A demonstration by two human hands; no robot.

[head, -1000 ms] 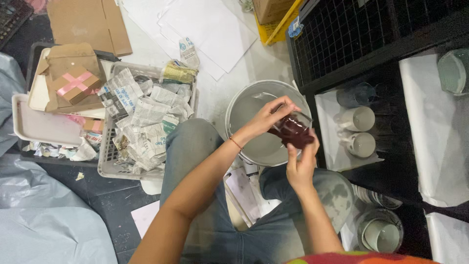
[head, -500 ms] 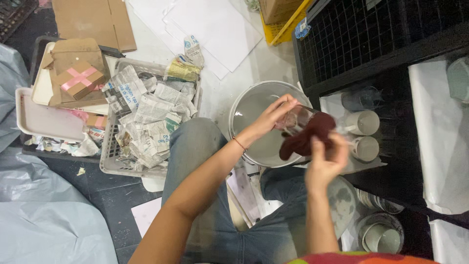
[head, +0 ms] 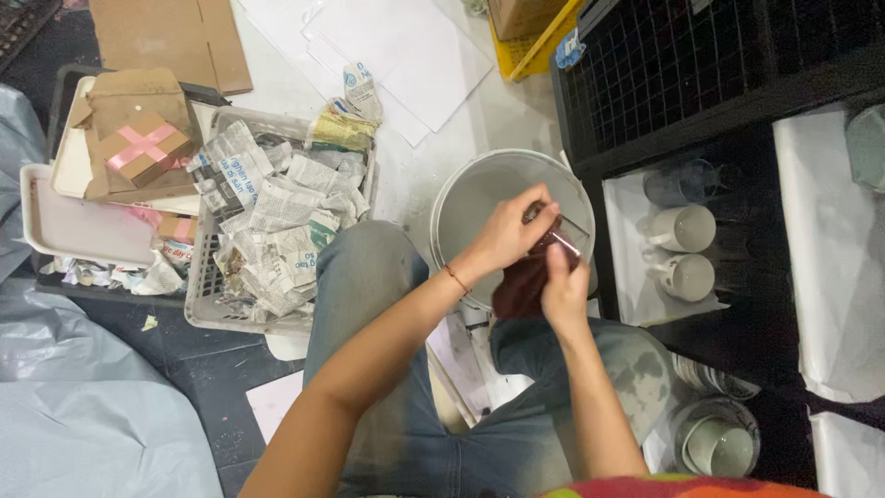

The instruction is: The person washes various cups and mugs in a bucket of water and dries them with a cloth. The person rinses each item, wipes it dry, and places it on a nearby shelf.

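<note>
We look down from the head camera on a person sitting on the floor, knees in blue jeans (head: 369, 304) apart. Both hands meet over a round grey bucket (head: 479, 198) that stands on the floor between the knees. The left hand (head: 507, 231), a thin red band at its wrist, is clenched around a small clear glass (head: 553, 235), of which we can only make out part of the rim and side. The right hand (head: 564, 286) grasps a dark maroon cloth (head: 518, 288) and presses it against the glass; the rest of the cloth hangs down below the hands, over the bucket's near edge.

To the left of the left knee we see a grey plastic basket (head: 205, 309) filled with crumpled newspaper (head: 277, 221). Just beside it, farther left, lies a white tray (head: 74, 226), and above that a small cardboard box (head: 143, 152) crossed with pink tape rests on flattened brown cardboard. White paper sheets (head: 406, 46) lie spread on the floor beyond the bucket.

To the right of the bucket stands a black wire-grid crate (head: 664, 65). Below it, on white paper, two white mugs (head: 687, 251) lie side by side, with a bluish glass (head: 678, 183) just above them. Near the right knee, at the lower right, sits a stack of white bowls (head: 719, 443).
</note>
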